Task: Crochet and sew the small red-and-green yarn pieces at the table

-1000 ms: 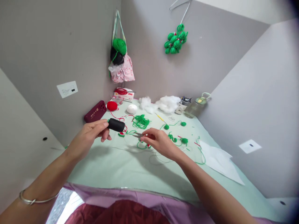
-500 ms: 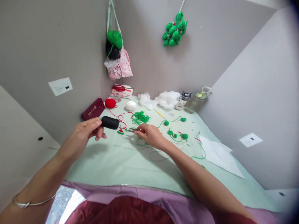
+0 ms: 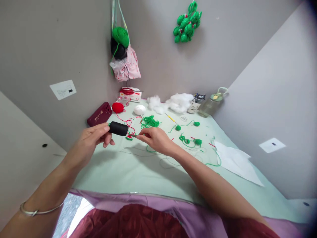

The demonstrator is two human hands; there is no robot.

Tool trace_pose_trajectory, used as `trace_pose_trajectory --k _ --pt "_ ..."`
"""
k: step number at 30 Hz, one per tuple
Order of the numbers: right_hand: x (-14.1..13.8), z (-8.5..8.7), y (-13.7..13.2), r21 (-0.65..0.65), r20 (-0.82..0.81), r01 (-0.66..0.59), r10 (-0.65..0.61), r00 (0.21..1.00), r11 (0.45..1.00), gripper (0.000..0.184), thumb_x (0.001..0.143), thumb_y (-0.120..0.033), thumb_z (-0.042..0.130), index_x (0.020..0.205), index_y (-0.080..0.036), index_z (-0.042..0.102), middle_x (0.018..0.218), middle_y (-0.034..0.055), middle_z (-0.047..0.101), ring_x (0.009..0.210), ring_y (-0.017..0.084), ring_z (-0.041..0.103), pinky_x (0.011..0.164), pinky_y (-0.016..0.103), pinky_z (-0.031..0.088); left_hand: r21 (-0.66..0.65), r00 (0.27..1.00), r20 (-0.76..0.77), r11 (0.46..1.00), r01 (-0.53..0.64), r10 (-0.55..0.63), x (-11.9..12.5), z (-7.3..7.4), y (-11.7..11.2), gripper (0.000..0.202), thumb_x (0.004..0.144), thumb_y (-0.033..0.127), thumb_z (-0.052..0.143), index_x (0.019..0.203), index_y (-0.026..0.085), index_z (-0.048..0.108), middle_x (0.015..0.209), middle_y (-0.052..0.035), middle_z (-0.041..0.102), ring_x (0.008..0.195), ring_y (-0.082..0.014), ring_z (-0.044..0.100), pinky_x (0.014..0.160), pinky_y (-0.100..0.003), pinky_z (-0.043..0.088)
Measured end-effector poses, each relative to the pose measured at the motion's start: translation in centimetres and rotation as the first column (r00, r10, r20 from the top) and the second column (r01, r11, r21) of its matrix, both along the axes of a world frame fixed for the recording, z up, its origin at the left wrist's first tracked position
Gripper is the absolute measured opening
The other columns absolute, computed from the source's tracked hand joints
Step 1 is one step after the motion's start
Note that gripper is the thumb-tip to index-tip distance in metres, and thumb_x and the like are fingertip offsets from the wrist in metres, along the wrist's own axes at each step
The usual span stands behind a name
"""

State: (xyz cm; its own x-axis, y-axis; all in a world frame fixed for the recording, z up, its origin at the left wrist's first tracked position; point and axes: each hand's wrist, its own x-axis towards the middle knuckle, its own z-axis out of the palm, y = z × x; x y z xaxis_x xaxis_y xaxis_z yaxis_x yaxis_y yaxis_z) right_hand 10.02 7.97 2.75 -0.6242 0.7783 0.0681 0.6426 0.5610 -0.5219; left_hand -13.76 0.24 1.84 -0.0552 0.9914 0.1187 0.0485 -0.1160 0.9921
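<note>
My left hand [image 3: 95, 136] grips a black spool of thread [image 3: 119, 128] by one end and holds it level above the pale green table cover [image 3: 128, 172]. My right hand [image 3: 155, 139] is closed on small thread snips [image 3: 134, 135], whose tips point left just under the spool's free end. A small green and red crochet piece [image 3: 128, 138] lies on the cover below the tips. Thin dark thread loops over the cover beneath my right wrist.
Green yarn tangle [image 3: 149, 122], red yarn ball [image 3: 118, 107], white ball [image 3: 140, 109], stuffing [image 3: 178, 102], a dark red case [image 3: 99, 113], a bottle [image 3: 210, 105] and white paper [image 3: 235, 162] lie around. A pink bag [image 3: 126, 67] and green crochet bunch [image 3: 187, 23] hang on the wall.
My right hand has moved left with the snips, from the middle of the cover up to the end of the spool. My left hand has kept the spool nearly still.
</note>
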Motion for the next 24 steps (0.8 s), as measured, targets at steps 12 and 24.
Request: trace_pose_trajectory --k 12,24 --pt "2.9 1.5 -1.9 -0.398 -0.51 -0.303 0.066 0.858 0.866 0.045 0.097 -0.04 0.052 0.137 -0.02 0.049 0.111 0.007 0.068 0.096 0.015 0.065 0.082 0.028 0.052 -0.014 0.975 -0.159 0.988 0.156 -0.156 2.9 -0.6 1.1 0.046 0.092 0.051 0.052 0.059 0.02 0.055 0.062 0.0008 0.051 0.073 -0.0187 0.057 0.078 -0.028 0.041" --pt "20.6 0.7 4.4 0.069 0.051 0.677 -0.68 0.731 0.733 0.039 0.091 -0.036 0.049 0.117 -0.011 0.064 0.09 0.0067 0.069 0.071 0.011 0.058 0.067 0.024 0.043 -0.124 0.977 -0.146 0.983 0.136 -0.153 2.0 -3.0 1.9 0.045 0.082 0.049 0.066 0.12 0.025 0.069 0.065 0.0026 0.054 0.067 -0.0179 0.053 0.07 -0.026 0.043"
